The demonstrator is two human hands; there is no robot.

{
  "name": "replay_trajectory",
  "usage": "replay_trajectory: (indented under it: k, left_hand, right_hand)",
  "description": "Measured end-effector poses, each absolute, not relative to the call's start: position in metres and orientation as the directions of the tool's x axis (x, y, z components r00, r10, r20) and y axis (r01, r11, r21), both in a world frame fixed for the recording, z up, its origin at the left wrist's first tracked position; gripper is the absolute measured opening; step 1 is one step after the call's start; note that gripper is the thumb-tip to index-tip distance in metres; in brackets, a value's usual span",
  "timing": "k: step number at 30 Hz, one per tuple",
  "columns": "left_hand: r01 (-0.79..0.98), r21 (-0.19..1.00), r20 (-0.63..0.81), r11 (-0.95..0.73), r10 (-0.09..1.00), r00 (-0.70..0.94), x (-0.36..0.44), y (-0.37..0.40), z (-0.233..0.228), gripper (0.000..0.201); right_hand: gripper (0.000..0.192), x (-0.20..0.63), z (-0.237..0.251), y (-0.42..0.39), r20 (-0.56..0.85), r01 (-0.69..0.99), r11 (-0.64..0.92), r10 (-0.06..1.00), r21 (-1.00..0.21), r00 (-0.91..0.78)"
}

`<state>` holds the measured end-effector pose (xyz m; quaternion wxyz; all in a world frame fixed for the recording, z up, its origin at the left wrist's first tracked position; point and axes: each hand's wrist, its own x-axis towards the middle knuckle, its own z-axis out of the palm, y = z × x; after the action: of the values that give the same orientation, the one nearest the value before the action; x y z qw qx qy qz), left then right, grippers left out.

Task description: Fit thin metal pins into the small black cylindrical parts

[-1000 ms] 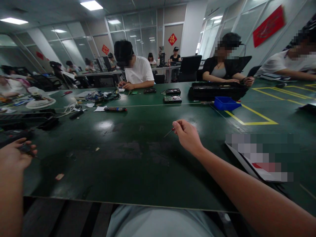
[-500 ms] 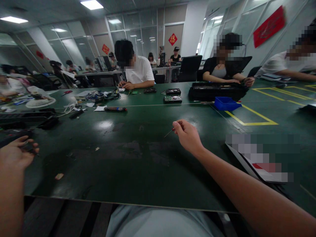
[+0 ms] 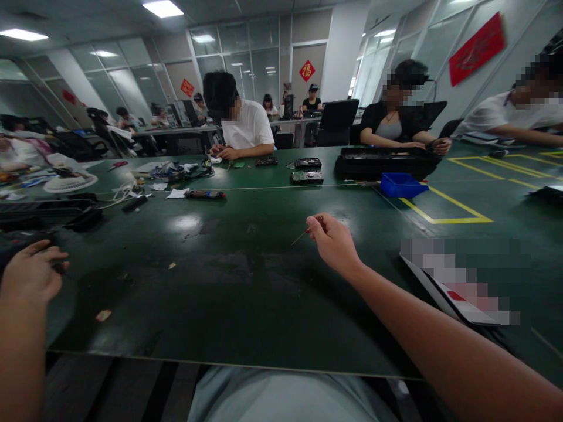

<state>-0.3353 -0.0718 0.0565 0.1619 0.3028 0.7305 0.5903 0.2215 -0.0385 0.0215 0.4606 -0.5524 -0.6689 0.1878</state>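
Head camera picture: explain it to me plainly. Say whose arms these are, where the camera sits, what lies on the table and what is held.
The camera sits on a person's head and looks forward and down, so both bare arms are the wearer's own. The right hand pinches a thin tool above the green table. The left hand rests on a dark object at the table's left edge; what it is cannot be told. Farther off lie a blue bin, a black case and small devices. Other people sit opposite.
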Motion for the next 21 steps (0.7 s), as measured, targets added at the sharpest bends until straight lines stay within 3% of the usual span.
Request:
replay_trajectory:
  k: [3,6,12,17,21]
  left_hand:
    - [0.211,0.966,0.084,0.150,0.589,-0.804,-0.321,-0.065,0.058,0.039]
    - [0.243,0.958,0.077,0.152,0.682,-0.727,-0.301,-0.056,0.061,0.035]
    - [0.230,0.973,0.075,0.014,0.924,-0.375,-0.227,-0.039,0.076,0.038]
    - [0.179,0.983,0.045,-0.025,0.993,-0.106,-0.145,-0.024,0.079,0.046]
    - [0.257,0.959,0.084,-0.119,0.986,0.145,-0.083,-0.016,0.073,0.041]
  right_hand:
    - [0.038,0.221,0.022,-0.039,0.400,0.564,0.311,0.916,-0.765,0.037]
    - [0.037,0.220,0.023,-0.041,0.382,0.563,0.296,0.923,-0.771,0.038]
    - [0.029,0.218,0.024,-0.042,0.381,0.550,0.321,0.924,-0.771,-0.004]
    - [0.027,0.219,0.020,-0.041,0.384,0.525,0.357,0.921,-0.772,-0.063]
    - [0.028,0.219,0.021,-0.041,0.376,0.540,0.367,0.921,-0.758,-0.099]
